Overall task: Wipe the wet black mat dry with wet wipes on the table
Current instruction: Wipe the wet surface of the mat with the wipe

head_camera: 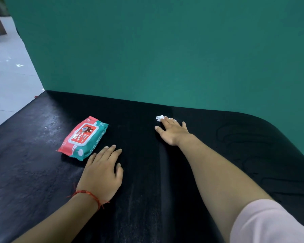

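The black mat (42, 172) covers the whole table top. A red and teal pack of wet wipes (83, 137) lies flat on it at the left, lid shut. My left hand (102, 171) rests flat on the mat just right of the pack's near corner, fingers straight. My right hand (172, 132) reaches far across the mat and presses a crumpled white wipe (160, 118) under its straight fingertips, with only a small bit of the wipe showing. A faint streak runs along the mat below the right hand.
A green wall (165, 50) stands right behind the mat's far edge. White tiled floor (9, 81) lies beyond the table's left edge. The mat's far right corner (270, 123) is rounded and shows faint smear marks.
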`<state>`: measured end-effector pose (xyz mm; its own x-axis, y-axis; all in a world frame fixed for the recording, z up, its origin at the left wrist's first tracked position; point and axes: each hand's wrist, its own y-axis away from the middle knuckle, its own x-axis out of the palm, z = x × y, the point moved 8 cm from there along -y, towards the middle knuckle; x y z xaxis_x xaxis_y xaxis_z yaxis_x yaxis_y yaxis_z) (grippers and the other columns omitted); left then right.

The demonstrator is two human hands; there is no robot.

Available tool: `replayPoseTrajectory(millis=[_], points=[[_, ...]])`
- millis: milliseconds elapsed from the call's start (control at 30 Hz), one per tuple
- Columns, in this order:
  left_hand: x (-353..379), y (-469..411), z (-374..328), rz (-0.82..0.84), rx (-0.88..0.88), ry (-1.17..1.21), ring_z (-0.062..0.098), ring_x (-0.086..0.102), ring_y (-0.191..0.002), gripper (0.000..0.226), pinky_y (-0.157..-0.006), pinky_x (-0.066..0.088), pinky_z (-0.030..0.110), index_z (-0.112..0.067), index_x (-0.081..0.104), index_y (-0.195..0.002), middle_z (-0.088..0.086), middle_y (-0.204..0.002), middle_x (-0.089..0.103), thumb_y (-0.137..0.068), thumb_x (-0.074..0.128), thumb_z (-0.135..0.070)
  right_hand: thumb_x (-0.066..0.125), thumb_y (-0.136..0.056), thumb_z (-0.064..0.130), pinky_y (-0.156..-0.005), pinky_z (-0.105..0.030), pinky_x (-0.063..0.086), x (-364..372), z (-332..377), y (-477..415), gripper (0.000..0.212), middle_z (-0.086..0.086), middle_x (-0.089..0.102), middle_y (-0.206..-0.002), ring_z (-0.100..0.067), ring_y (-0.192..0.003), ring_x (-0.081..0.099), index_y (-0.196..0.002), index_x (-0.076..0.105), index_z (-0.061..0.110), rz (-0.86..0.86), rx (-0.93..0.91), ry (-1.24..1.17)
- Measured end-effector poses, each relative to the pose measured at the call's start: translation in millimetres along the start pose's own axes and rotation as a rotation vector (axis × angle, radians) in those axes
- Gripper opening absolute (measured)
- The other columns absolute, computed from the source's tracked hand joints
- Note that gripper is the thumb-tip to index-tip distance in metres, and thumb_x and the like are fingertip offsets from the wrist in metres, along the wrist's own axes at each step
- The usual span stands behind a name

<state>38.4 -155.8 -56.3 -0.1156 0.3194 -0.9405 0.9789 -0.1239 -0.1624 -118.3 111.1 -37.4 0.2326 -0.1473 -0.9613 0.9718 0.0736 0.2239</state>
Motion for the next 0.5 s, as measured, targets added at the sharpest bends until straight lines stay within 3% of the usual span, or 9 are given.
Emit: replayPoseTrajectory(millis=[333, 500], points=[[-1.2, 0.6, 0.3, -0.035, -0.008, 0.004, 0.01, 0.029, -0.155, 0.06, -0.128, 0.024, 0.041, -0.032, 0.048, -0.154, -0.011, -0.164, 0.039, -0.097, 0.031, -0.045, 0.022, -0.107, 0.063, -0.128, -0.06, -0.009, -9.1, -12.4, -45.9, 0.066, 0.016, -0.001, -0.177, -0.013, -0.163, -0.006, -0.168, 0.009, 0.041, 0.009, 0.022, -0.064], [-2.2, 0.2, -0.5, -0.029, -0.009, 0.009, 0.011, 0.032, -0.154, 0.06, -0.126, 0.028, 0.043, -0.031, 0.051, -0.152, -0.01, -0.163, 0.042, -0.096, 0.032, -0.044, 0.029, -0.107, 0.057, -0.129, -0.06, -0.001, -14.8, -11.7, -47.4, 0.06, 0.016, 0.014, -0.175, -0.017, -0.163, 0.008, -0.165, 0.024, 0.042, -0.019, 0.022, -0.107]])
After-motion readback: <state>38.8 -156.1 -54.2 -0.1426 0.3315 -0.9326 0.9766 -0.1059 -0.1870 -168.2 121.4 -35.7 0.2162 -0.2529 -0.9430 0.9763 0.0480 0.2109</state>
